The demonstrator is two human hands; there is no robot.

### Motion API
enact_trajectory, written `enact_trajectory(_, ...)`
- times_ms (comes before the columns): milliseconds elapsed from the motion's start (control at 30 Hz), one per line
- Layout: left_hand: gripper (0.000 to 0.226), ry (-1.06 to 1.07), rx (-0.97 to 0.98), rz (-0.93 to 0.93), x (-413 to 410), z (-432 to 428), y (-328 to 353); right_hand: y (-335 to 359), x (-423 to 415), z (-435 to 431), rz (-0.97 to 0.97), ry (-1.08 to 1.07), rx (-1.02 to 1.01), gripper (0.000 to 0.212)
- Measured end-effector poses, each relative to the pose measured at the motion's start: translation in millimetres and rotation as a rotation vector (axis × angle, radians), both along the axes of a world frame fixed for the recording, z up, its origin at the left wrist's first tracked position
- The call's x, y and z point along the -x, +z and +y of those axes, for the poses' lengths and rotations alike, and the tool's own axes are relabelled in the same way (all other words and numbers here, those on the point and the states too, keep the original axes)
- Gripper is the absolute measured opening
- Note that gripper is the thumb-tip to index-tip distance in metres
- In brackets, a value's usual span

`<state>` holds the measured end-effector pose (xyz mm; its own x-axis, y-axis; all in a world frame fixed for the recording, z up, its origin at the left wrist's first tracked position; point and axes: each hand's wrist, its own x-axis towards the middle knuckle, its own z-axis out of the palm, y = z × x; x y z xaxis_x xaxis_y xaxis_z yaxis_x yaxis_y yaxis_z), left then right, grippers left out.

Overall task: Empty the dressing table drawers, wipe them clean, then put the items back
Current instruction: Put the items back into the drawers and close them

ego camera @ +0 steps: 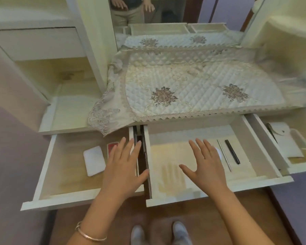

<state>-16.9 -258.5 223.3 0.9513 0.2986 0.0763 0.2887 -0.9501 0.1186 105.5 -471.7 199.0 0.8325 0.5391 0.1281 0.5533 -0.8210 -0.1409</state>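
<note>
Both arms reach forward, side by side. The left hand [125, 167] is flat, palm down. Its fingers [121, 147] are straight and spread a little, and its thumb sticks out to the right of them. The right hand [208, 167] is flat too, with its fingers [201, 147] straight and its thumb out to the left of them. The thumbs point at each other but do not touch.
</note>
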Motion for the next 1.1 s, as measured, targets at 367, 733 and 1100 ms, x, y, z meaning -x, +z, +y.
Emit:
enact_trajectory(367,0.1,-0.133,0.093,0.308,-30.1,-171.5,-86.2,-47.9,-32.7,-174.0,0.338,0.043,0.145,0.084)
enact_trajectory(733,0.085,0.113,0.078,0.235,-53.4,-211.8,-108.2,-83.9,-84.7,-214.5,0.295,0.225,0.141,0.093)
enact_trajectory(1100,0.087,0.244,0.157,0.104,-113.0,-182.3,-101.4,-75.4,-138.4,-168.5,0.234,0.181,0.107,0.099)
